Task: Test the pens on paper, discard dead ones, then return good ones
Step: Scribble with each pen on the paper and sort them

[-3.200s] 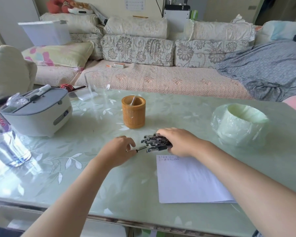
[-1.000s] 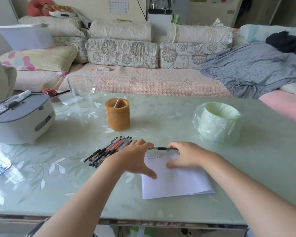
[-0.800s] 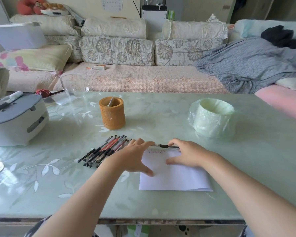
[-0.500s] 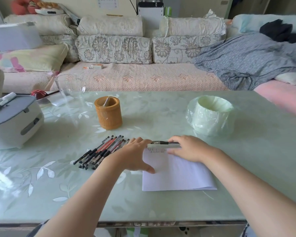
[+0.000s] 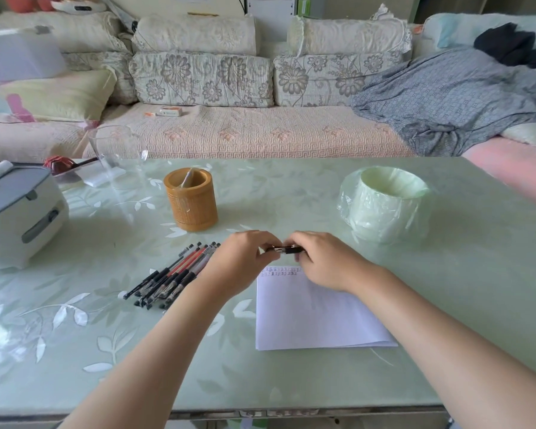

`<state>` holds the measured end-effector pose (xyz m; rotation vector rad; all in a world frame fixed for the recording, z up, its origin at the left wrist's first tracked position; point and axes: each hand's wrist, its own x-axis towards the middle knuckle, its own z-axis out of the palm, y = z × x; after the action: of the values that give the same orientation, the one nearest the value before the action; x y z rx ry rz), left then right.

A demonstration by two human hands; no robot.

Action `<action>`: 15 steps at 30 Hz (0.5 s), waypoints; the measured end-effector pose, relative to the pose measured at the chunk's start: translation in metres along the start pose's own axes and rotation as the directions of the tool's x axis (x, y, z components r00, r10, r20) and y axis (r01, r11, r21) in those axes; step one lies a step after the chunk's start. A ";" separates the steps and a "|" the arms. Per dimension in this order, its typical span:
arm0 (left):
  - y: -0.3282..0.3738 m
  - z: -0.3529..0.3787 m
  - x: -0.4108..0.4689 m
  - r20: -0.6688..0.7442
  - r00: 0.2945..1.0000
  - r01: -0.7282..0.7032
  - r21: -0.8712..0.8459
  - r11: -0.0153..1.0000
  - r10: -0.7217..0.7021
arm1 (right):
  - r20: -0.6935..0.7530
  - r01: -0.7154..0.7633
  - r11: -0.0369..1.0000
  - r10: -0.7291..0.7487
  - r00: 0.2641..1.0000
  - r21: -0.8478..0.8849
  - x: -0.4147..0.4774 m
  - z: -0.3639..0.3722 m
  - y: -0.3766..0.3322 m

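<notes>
A black pen [image 5: 287, 250] lies level between my two hands, just above the far edge of the white paper [image 5: 313, 317]. My left hand [image 5: 240, 261] pinches its left end and my right hand [image 5: 325, 261] grips its right end. The paper carries two short rows of scribbles along its top edge. A bundle of several black and red pens [image 5: 174, 277] lies on the table left of my left hand. The orange woven pen holder [image 5: 191, 202] stands behind them with one thin item inside. A pale green bin lined with clear plastic [image 5: 384, 204] stands at the right.
A white and grey appliance [image 5: 16, 215] sits at the left edge of the green glass table [image 5: 291, 196]. A clear glass jug [image 5: 118, 156] stands at the back left. A sofa with cushions and a grey blanket runs behind the table.
My hands spread the pen bundle out on the left, took one pen over the paper, and now both hands have lifted and closed on its ends.
</notes>
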<state>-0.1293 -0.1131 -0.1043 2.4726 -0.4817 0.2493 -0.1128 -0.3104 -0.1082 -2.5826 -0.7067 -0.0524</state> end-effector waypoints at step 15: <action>-0.006 -0.011 -0.002 0.060 0.996 0.076 -0.130 0.989 -0.068 | 0.020 -0.096 0.989 0.098 0.995 -0.112 0.000 0.006 -0.027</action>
<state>-0.1300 -0.1012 -0.0990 2.3667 -0.4172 0.1159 -0.1263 -0.2867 -0.1022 -2.7248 -0.6015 -0.0293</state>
